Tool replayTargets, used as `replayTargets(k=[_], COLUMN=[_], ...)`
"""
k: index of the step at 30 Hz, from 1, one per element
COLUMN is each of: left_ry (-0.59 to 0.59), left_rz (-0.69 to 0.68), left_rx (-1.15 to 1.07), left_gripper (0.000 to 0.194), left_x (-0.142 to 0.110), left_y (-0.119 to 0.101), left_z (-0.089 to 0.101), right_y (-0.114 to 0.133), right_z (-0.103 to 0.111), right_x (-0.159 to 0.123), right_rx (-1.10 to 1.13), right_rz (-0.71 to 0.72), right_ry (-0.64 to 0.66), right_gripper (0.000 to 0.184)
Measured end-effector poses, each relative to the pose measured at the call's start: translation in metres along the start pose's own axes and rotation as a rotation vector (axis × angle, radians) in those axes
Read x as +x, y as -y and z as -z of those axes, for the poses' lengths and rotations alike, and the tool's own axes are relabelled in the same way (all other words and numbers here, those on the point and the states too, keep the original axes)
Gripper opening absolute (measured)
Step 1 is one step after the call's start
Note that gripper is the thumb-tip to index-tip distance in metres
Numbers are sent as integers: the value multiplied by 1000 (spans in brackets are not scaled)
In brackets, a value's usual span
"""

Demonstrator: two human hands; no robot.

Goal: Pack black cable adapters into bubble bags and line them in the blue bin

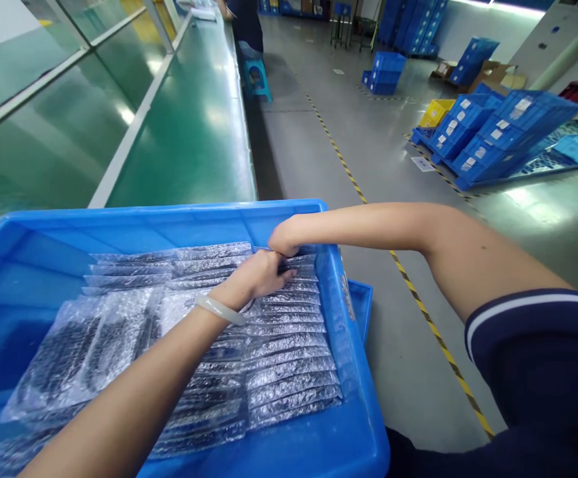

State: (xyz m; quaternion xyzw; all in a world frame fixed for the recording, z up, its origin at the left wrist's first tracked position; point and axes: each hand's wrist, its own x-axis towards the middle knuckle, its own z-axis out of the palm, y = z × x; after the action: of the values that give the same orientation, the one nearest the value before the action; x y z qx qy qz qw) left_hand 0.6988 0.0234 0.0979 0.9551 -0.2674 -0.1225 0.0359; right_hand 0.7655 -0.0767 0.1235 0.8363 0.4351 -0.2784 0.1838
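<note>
A big blue plastic bin [351, 352] holds rows of flat packets in clear bubble wrap [291, 365], most standing on edge. My left hand [264, 273], a pale bangle on its wrist, reaches over the right-hand row near the far end. Its thumb and fingers are closed on a bubble-wrapped packet, though the fingertips are partly covered. Right against it, my right hand [285, 236] bends down into the bin's far right corner, its fingers hidden behind the left hand and the packets. More packets [84, 345] lean flatter at the left.
A green-topped workbench [184, 126] runs away beyond the bin, with a person [246, 26] by a blue stool [256, 76] at its far end. Under the bin's right side another blue crate [361, 305] shows. Stacked blue crates [498, 136] stand across the taped floor.
</note>
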Motion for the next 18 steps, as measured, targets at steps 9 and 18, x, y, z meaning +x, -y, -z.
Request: replayTargets(k=[9,18], left_ry=[-87,-71], left_rz=[34,83], left_rx=[-135,-29], left_gripper=[65,78], left_x=[5,15], left_y=[8,-20], left_z=[5,-18], right_y=[-13,29], right_z=[4,45], right_x=[-22,-48], right_rx=[-2,77], right_rz=[39,105], right_ry=[137,-507], right_gripper=[31,25])
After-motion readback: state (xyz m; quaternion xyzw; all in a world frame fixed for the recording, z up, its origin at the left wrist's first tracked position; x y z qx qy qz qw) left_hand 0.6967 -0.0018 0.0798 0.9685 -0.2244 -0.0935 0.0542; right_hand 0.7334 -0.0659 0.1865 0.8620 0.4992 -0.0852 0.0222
